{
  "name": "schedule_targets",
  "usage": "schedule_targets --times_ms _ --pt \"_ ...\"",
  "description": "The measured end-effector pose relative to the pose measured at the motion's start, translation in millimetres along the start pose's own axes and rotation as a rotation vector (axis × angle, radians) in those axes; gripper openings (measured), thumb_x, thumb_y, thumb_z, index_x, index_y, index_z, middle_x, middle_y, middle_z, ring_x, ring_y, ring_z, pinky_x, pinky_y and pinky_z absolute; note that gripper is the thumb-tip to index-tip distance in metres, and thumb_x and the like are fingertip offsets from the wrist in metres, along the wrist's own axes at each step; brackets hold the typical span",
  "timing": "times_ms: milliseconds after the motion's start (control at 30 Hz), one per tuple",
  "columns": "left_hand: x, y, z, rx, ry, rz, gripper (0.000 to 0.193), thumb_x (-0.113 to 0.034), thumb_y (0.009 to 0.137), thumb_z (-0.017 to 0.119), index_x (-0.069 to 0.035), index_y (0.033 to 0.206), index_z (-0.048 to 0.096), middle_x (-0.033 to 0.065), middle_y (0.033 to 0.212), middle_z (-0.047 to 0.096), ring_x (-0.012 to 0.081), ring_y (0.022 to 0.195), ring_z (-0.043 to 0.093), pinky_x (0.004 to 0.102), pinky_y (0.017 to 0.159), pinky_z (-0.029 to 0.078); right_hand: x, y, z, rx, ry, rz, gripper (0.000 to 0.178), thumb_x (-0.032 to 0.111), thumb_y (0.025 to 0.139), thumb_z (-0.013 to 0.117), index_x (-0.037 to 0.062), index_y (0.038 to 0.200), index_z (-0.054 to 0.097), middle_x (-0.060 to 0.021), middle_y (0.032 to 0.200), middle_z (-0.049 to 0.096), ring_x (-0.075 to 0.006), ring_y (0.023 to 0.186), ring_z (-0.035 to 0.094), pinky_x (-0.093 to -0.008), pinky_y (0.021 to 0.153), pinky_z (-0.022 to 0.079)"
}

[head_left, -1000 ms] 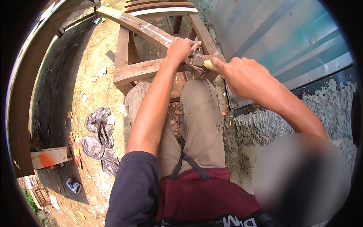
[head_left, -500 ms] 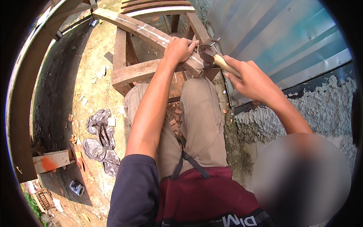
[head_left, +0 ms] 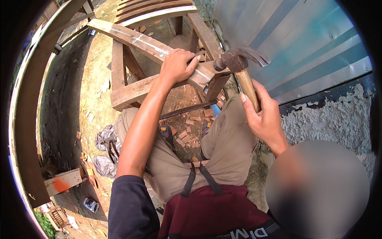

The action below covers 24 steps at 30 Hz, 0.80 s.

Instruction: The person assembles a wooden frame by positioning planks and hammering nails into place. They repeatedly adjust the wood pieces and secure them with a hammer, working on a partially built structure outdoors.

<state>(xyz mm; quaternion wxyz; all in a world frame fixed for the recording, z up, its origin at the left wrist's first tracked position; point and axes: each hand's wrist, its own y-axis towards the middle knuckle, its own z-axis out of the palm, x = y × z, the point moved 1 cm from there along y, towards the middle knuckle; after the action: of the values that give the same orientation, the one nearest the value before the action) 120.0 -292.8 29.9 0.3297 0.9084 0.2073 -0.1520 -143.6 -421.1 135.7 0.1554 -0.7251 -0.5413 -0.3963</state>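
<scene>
Fingers (head_left: 260, 90) of my right hand (head_left: 268, 119) were wrapped around the hammer (head_left: 240, 70) by its wooden handle, closed firmly, thumb pressed to its left side. The head stood just right of the near end of the beam (head_left: 137, 39), claw toward the metal sheet (head_left: 294, 44) on the right; whether it touched wood, I couldn't tell. My left hand (head_left: 176, 67) lay on top of the beam, thumb showing, the other fingertips out of sight, so I couldn't say how tightly it was closed or what else it held.

That beam, marked in white, ran slantwise from far left to near right over the wooden frame (head_left: 133, 91). Judging by how things lay, the frame was already joined, with slats (head_left: 153, 12) in place at its far end. Chips (head_left: 185, 138) on the ground suggested some cutting was done. I'd say the beam wasn't fixed, and work at its near end looked unfinished.
</scene>
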Motion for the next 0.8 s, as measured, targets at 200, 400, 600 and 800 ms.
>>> schedule_targets --times_ms 200,400,600,800 --pt "-6.7 2.3 0.1 -0.014 0.002 -0.026 0.03 -0.025 0.094 0.059 -0.001 0.08 0.071 0.0175 0.081 0.07 0.0383 0.083 0.065 0.0466 0.087 0.049 -12.2 7.1 -12.4 0.156 -0.218 -0.07 0.046 0.009 0.098 0.063 -0.0085 0.139 0.05 -0.0299 0.096 0.07 -0.0441 0.086 0.072 -0.0439 0.075 0.055" --pt "-5.4 1.6 4.0 -0.086 -0.033 -0.02 0.024 -0.022 0.09 0.061 -0.002 0.08 0.071 0.0149 0.08 0.07 0.0351 0.082 0.065 0.045 0.092 0.048 -6.9 2.3 -3.2 -0.028 -0.043 -0.073 0.05 0.01 0.099 0.063 -0.0089 0.143 0.048 -0.0299 0.101 0.07 -0.0389 0.089 0.073 -0.0402 0.078 0.055" --pt "-2.9 1.7 3.0 -0.014 -0.02 -0.054 0.02 -0.02 0.086 0.063 -0.003 0.079 0.07 0.0139 0.079 0.068 0.0341 0.083 0.064 0.0438 0.093 0.048 16.1 9.0 -20.2 0.085 -0.118 -0.014 0.053 0.011 0.097 0.065 -0.0064 0.145 0.047 -0.0326 0.105 0.069 -0.0463 0.093 0.07 -0.044 0.08 0.055" --pt "-1.3 6.6 5.3 -0.051 -0.052 -0.041 0.02 -0.02 0.086 0.063 -0.003 0.079 0.07 0.0133 0.078 0.067 0.0331 0.083 0.064 0.0429 0.092 0.048 4.5 3.8 -4.7 0.1 -0.174 -0.007 0.054 0.012 0.098 0.065 -0.0045 0.146 0.048 -0.0312 0.105 0.069 -0.0464 0.089 0.07 -0.047 0.076 0.055"
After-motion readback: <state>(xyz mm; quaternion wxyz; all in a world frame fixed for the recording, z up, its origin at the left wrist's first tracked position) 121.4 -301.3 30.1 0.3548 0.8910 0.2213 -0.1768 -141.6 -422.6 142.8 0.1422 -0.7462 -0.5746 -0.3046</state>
